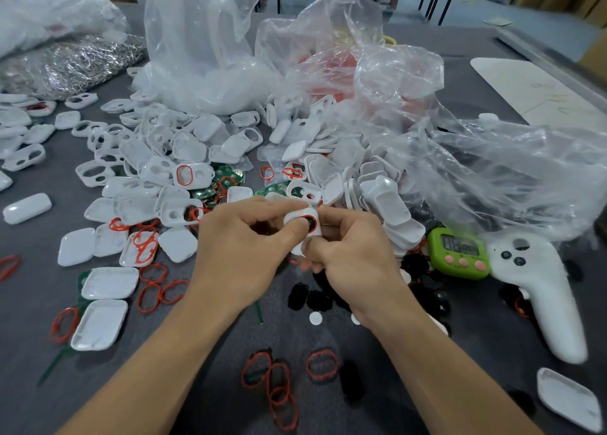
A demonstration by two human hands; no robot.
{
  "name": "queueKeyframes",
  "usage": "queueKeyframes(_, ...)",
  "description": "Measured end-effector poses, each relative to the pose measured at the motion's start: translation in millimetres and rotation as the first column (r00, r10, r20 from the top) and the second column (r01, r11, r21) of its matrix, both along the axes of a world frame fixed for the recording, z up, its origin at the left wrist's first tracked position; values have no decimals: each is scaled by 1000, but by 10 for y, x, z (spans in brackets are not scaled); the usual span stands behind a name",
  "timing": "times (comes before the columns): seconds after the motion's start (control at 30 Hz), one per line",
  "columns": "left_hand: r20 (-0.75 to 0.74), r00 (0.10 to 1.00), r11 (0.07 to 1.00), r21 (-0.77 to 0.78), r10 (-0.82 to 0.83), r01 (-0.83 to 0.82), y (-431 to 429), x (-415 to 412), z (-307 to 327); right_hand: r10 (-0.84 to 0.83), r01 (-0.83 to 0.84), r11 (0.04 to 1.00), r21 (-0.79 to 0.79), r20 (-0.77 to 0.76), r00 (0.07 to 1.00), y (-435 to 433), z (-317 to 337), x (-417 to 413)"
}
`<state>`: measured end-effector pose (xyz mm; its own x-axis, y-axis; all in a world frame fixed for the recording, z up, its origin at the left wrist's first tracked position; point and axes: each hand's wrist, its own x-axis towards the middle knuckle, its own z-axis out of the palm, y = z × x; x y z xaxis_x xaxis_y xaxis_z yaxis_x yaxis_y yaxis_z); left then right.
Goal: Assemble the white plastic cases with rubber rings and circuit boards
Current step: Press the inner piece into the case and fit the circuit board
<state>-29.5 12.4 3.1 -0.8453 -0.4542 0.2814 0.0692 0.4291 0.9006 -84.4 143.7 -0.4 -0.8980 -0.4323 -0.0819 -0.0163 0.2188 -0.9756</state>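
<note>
Both hands meet over the middle of the dark table around one white plastic case (305, 226). My left hand (246, 241) grips it from the left, thumb pressed on its round opening, where a red rubber ring shows. My right hand (348, 250) pinches the case from the right and below. Loose red rubber rings (322, 364) lie near the front edge and more red rings (154, 287) at the left. Green circuit boards (226, 180) show among a heap of white case halves (184, 152) behind the hands.
Crumpled clear plastic bags (361, 83) fill the back and right. A green timer (458, 252) and a white controller (545, 290) lie to the right. Black oval parts (312, 300) sit under my right hand. Metal rings in a bag (69, 63) lie at the back left.
</note>
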Motion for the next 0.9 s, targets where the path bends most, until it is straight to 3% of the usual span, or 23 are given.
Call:
queueKeyframes(0.13,-18,997,986,-151,69,-71,53,33,24,-33,33,999,9,-50,998,0,2,13)
queueKeyframes(0.3,-25,991,975,-176,130,-133,61,35,7,7,-6,999,47,-32,999,-1,29,2)
queueKeyframes(0.43,-33,986,986,-21,166,-167,39,12,-10,2,-3,1000,18,25,1000,-7,48,12)
queueKeyframes(0.63,-40,989,989,28,145,-144,85,16,-5,2,8,991,136,-74,997,31,31,-3)
queueKeyframes(0.9,-28,987,983,97,157,-154,1,-24,-29,80,-78,997,-27,43,996,45,51,-62)
